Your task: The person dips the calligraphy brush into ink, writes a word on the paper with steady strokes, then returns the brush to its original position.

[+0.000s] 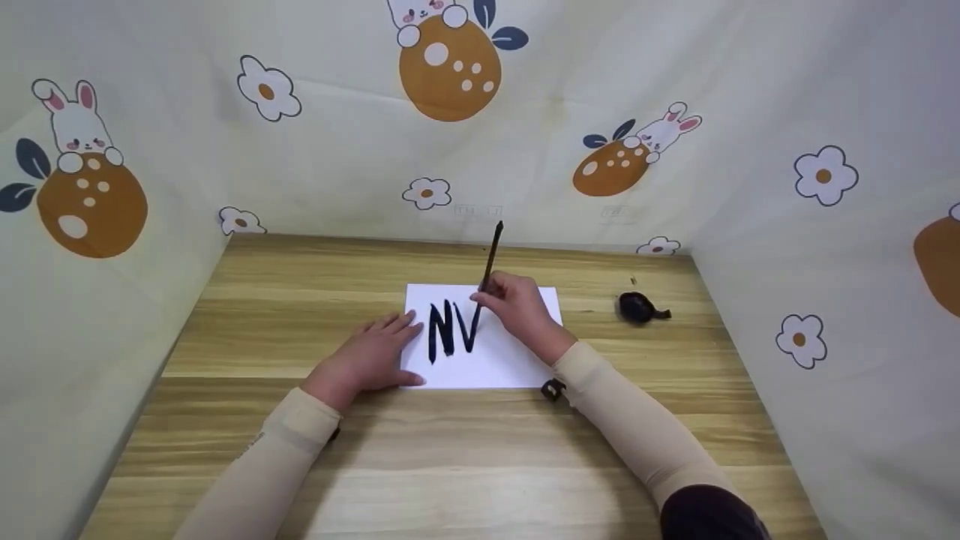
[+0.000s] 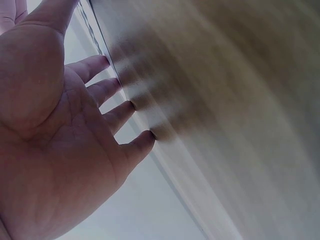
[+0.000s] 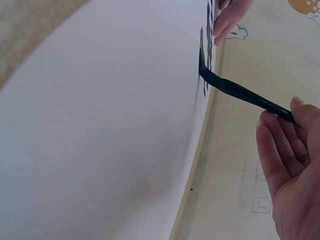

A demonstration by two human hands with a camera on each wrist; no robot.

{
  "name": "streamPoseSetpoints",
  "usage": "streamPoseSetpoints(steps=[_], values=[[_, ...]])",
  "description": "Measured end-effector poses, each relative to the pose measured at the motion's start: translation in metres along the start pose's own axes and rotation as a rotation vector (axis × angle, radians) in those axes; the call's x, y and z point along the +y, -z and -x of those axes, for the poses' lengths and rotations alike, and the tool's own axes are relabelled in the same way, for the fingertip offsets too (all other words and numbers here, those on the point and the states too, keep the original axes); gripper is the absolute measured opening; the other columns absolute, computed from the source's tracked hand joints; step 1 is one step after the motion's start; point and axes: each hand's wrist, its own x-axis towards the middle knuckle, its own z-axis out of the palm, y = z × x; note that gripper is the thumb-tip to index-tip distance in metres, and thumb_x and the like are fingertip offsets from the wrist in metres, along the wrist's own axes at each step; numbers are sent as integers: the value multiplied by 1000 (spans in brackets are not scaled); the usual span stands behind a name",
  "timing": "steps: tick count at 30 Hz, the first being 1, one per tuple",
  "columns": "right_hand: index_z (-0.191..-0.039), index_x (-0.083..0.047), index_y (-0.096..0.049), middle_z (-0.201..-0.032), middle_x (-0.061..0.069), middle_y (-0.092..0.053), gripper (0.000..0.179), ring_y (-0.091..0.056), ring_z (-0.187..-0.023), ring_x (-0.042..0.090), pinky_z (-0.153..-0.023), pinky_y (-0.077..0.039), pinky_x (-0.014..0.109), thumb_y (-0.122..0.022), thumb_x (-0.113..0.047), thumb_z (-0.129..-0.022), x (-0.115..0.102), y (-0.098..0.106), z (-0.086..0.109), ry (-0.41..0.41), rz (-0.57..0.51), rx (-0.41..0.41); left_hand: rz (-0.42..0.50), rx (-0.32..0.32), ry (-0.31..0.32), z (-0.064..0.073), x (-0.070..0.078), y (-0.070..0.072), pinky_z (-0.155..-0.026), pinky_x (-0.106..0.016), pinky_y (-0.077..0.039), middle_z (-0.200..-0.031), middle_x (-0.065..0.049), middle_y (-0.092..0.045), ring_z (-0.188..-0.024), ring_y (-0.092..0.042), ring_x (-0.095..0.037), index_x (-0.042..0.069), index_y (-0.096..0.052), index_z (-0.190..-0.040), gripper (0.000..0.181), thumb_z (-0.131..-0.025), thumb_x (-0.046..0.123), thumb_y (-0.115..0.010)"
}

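A white sheet of paper (image 1: 510,367) lies on the wooden table, with bold black strokes (image 1: 442,330) shaped like N and V on its left half. My right hand (image 1: 521,304) pinches a dark ink brush (image 1: 492,255) between thumb and fingers. In the right wrist view the black bristles of the brush (image 3: 240,92) bend against the paper at the newest stroke. My left hand (image 1: 367,356) rests with spread fingers over the paper's left edge. The left wrist view shows that hand's palm (image 2: 60,130) and its fingertips down at the sheet and tabletop.
On the table's right side sits a small round black dish (image 1: 636,307) with a short handle-like end. A tiny dark bit (image 1: 633,280) lies behind it. Patterned fabric (image 1: 330,165) with rabbits and flowers closes off the back and both sides of the wooden table (image 1: 247,315).
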Motion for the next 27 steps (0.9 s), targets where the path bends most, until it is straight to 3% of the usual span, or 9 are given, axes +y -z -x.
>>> streamPoseSetpoints(steps=[27], values=[[-98, -7, -79, -90, 3, -79, 14, -69, -80, 14, -72, -57, 30, -83, -20, -103, 15, 2, -32, -32, 45, 85, 9, 8, -8, 1, -1, -1, -125, -77, -25, -181, -18, -27, -165, -24, -48, 6, -42, -170, 103, -94, 63, -82]])
